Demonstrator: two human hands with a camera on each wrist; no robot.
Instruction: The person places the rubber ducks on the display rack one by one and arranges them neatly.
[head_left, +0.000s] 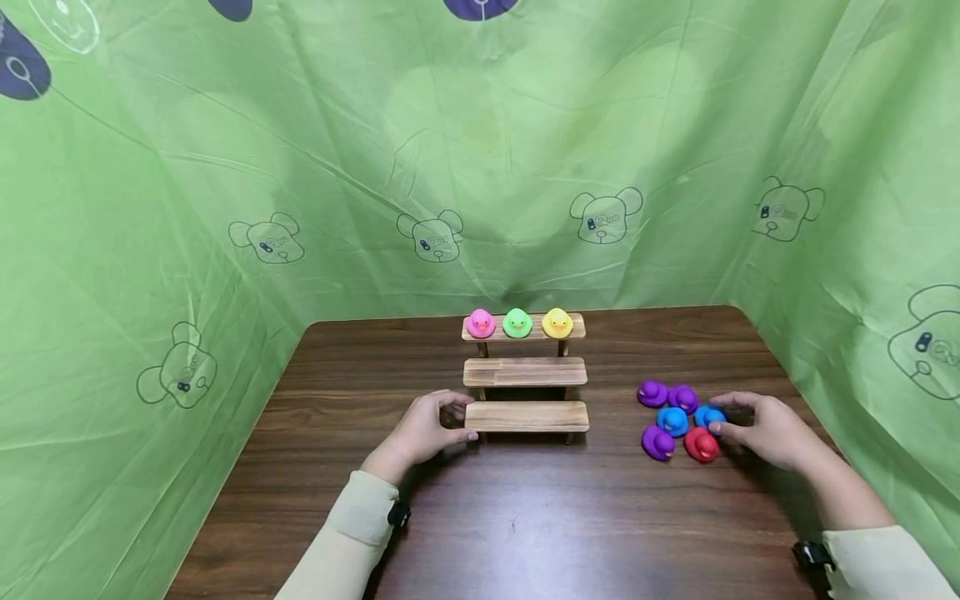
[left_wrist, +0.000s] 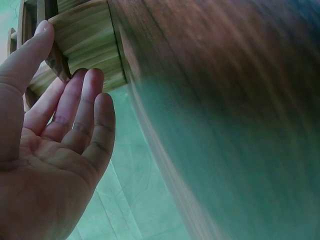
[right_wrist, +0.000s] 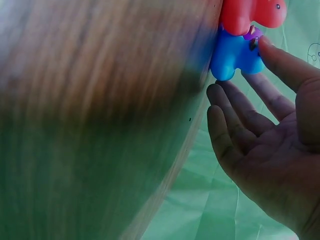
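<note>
The right hand (head_left: 765, 429) is pinching a blue duck (head_left: 707, 416) beside a red duck (head_left: 702, 445) on the bench (head_left: 570, 525); the left hand (head_left: 424, 428) is gripping the left end of a wooden stand (head_left: 527, 417), whose top shelf (head_left: 580, 327) is bearing a pink duck (head_left: 481, 323), green duck (head_left: 517, 323) and yellow duck (head_left: 557, 323).

Cropped, Covered and Blurred

From the head, the right hand (head_left: 768, 429) hides one side of a blue duck (head_left: 707, 415), both sleeves (head_left: 341, 537) run out of frame, and the lettering on the prints (head_left: 437, 242) is too small to read. The left wrist view crops the stand (left_wrist: 90, 40) and left hand (left_wrist: 50, 180). In the right, the table (right_wrist: 110, 65) blurs, the top edge cuts a red duck (right_wrist: 237, 17), and a purple duck (right_wrist: 255, 33) is mostly hidden.
</note>
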